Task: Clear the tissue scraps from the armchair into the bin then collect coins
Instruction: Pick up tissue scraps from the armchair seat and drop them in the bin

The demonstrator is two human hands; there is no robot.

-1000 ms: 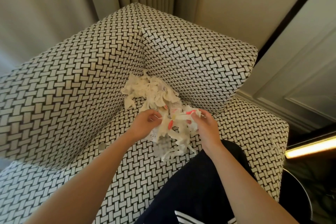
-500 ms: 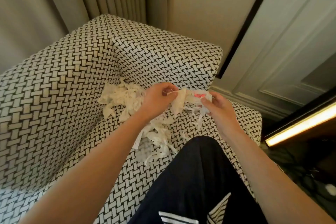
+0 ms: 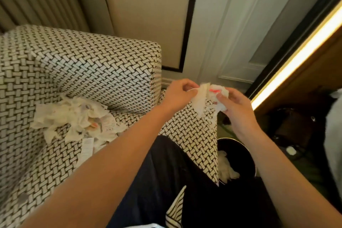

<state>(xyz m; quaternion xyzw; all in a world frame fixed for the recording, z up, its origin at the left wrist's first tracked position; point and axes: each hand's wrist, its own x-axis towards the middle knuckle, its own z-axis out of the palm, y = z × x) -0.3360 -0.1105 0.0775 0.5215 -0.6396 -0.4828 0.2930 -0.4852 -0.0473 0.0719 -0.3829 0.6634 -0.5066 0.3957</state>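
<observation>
Both hands hold one bundle of white tissue scraps (image 3: 202, 102) with a red mark, above the right edge of the armchair. My left hand (image 3: 178, 94) pinches its left side. On the bundle's right side, the fingers of my right hand (image 3: 234, 106) curl round it. Below the bundle, beside the chair, stands a black bin (image 3: 248, 155) with white tissue inside. A larger heap of tissue scraps and paper slips (image 3: 77, 120) lies on the seat of the black-and-white woven armchair (image 3: 92, 65), at its back corner. No coins are visible.
My knee in dark trousers (image 3: 166, 172) rests on the seat. A white panelled wall (image 3: 240, 33) and a lit strip (image 3: 296, 57) on a wooden unit stand to the right. Dark cables and objects lie on the floor behind the bin.
Both hands lifted a bundle of scraps off the seat pile and carried it rightward past the armrest to above the bin. My view swung right, bringing the bin into sight.
</observation>
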